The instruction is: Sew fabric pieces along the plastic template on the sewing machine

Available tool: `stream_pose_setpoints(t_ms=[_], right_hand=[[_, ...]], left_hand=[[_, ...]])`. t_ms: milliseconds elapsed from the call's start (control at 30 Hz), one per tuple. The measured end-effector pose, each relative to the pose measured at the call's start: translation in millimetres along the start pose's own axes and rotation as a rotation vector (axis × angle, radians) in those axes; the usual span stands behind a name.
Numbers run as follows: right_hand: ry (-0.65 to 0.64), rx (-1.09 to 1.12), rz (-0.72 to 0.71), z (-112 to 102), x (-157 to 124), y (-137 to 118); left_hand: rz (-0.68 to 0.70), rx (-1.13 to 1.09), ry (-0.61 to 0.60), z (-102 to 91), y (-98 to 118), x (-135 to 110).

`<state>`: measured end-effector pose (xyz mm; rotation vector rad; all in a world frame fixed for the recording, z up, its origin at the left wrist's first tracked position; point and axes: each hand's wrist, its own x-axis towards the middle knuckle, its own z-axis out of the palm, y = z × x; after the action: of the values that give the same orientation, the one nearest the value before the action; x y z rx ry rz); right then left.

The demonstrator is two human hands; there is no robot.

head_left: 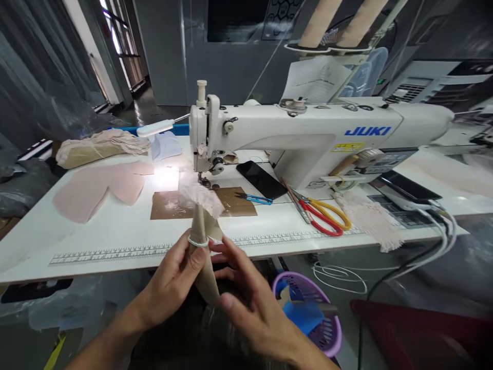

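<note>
A tan strip of fabric (199, 224) hangs over the table's front edge, with pale lace (204, 199) at its upper end close to the needle area. My left hand (171, 288) is closed on this fabric, thumb on top, beside a thin whitish cord (198, 242) that crosses it. To the right of the cloth is my right hand (256, 308), fingers apart and curved around its side; whether the fingertips touch it I cannot tell. Above both hands stands a white sewing machine (269, 128), its presser foot lit by a lamp.
Blue thread snips (256, 199), a phone (262, 180) and red-and-yellow-handled scissors (325, 213) lie right of the needle. Pink fabric pieces (88, 192) and a bundled cloth stack (102, 149) are at left. A purple basket (335, 329) stands below the table edge.
</note>
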<state>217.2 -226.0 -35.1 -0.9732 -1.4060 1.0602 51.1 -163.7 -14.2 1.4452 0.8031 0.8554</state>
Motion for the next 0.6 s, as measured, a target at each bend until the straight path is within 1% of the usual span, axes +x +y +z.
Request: stream_pose_setpoints(t_ms=[33,100,167,233,267,300,367,433,500,533,567,600], right_hand=[[0.007,-0.076,-0.042,2.2,-1.2,0.3],[0.07,-0.19,-0.098,4.7,-2.7,3.0],[0.121,-0.23,-0.117,2.3,-2.8,7.5],[0.17,-0.262,-0.122,-7.3,-2.2,12.5],[0.23,-0.297,-0.122,-15.1,-1.8,14.7],[0.325,-0.347,-0.127,-25.2,-1.4,16.6],[0.58,-0.462,-0.148,-51.4,-1.1,19.0],[0.848,-0.57,-0.196,-82.9,-2.6,18.9],[1.049,-0.683,-0.202,-114.4,-6.1,16.5],[1.138,-0.755,-0.243,-128.2,-7.8,14.9],[1.186,-0.847,-0.273,-139.9,-8.9,13.4],[1.168,-0.959,-0.296,-149.0,-8.7,12.2]], left_hand=[[0.039,0.07,-0.021,4.2,-0.4,0.4],[0.149,0.25,-0.038,10.8,-0.3,2.3],[0.27,0.472,-0.028,13.3,-0.1,5.3],[0.375,0.687,-0.027,11.0,-1.3,8.6],[0.424,0.781,-0.028,7.5,-2.5,10.0],[0.473,0.867,-0.027,2.4,-4.3,11.3],[0.575,1.024,-0.022,-13.8,-9.0,13.9],[0.661,1.156,-0.03,-37.0,-14.9,17.6],[0.721,1.259,-0.072,-63.4,-21.4,22.9],[0.745,1.302,-0.109,-75.8,-24.6,25.9],[0.749,1.336,-0.16,-86.6,-27.6,28.7],[0.745,1.362,-0.217,-95.1,-30.1,31.2]])
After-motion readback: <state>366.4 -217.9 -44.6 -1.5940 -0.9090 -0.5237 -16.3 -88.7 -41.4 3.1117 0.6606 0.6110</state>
